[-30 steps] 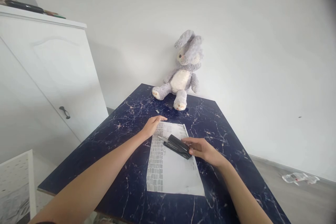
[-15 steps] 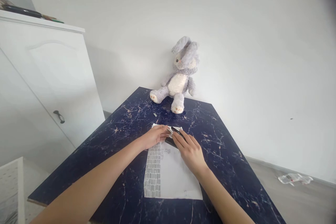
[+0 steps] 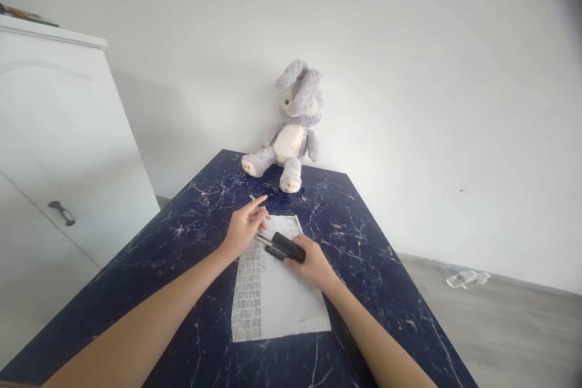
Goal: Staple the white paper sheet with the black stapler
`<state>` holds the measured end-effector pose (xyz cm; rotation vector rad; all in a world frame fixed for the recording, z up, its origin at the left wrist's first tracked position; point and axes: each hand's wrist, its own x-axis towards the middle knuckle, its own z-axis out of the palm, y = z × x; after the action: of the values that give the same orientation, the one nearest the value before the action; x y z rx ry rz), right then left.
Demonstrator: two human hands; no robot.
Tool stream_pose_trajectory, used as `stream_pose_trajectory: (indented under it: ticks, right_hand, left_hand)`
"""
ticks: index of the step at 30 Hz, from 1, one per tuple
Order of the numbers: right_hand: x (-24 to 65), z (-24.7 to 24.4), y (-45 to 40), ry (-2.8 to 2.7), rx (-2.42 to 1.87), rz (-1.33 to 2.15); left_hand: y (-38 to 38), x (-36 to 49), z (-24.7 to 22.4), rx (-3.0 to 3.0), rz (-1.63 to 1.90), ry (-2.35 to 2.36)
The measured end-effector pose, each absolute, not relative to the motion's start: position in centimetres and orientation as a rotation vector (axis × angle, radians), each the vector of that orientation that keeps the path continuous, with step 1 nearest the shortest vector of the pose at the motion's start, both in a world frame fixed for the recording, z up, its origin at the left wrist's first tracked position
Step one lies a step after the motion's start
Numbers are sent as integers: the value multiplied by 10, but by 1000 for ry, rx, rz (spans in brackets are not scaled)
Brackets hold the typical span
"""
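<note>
My right hand [image 3: 313, 262] is wrapped round a black stapler [image 3: 290, 247], holding it over the sheet of paper [image 3: 295, 309]. The stapler's jaws stand apart, and a thin metal part sticks out toward the left. Beside that metal end is my left hand [image 3: 245, 227], its index finger stretched forward and the other fingers partly curled; nothing shows in it. Close to that fingertip, on the tabletop, lies a small pale strip [image 3: 253, 197], perhaps staples. Grey block-like marks run down the paper's left side.
The dark blue marbled table [image 3: 204, 321] ends at the wall. A grey plush rabbit [image 3: 291, 139] sits at its far edge. On the left stands a white cabinet [image 3: 82, 121] with a dark handle. Clear plastic packaging [image 3: 467, 279] lies on the floor to the right.
My hands have drawn apart. My left hand has left the stapler and reached forward toward the small strip; my right hand has turned the stapler. The view has swung right.
</note>
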<state>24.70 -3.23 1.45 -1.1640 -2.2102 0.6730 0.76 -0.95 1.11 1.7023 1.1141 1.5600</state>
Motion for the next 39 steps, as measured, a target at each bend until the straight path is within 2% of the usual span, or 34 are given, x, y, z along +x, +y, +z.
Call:
stream_pose_trajectory:
  ticks: [6,9,14,19,21,26,30,33,39]
  right_hand:
    - [247,33,-41,-2033,-919,637]
    - [244,40,-46,-1960,-826,676]
    - [245,40,-45,-1941,-824,656]
    - [255,34,-32,-1842,-888,778]
    - [268,29,-20,-1789,-957,694]
    - [327,2,28,-1851,-1291,225]
    - [361,-22,51,-1849,-1561,263]
    - [363,-30,56,-1875,-1574,226]
    - [354,-36,58,-1958,-1537,95]
  left_hand:
    - [-32,27,6,2452,1219,970]
    - [-38,34,9,2485,1069,886]
    - [-38,35,12,2407,1085,900]
    - [-38,28,8,2537,1102,970]
    - [-34,20,8,2515,1157,1079]
    - [2,-24,8,2262,1268,1653]
    - [31,-54,-8,2240,919,1795]
    - [37,-58,-21,2301,654,1750]
    - [37,-54,-25,2320,493,1745]
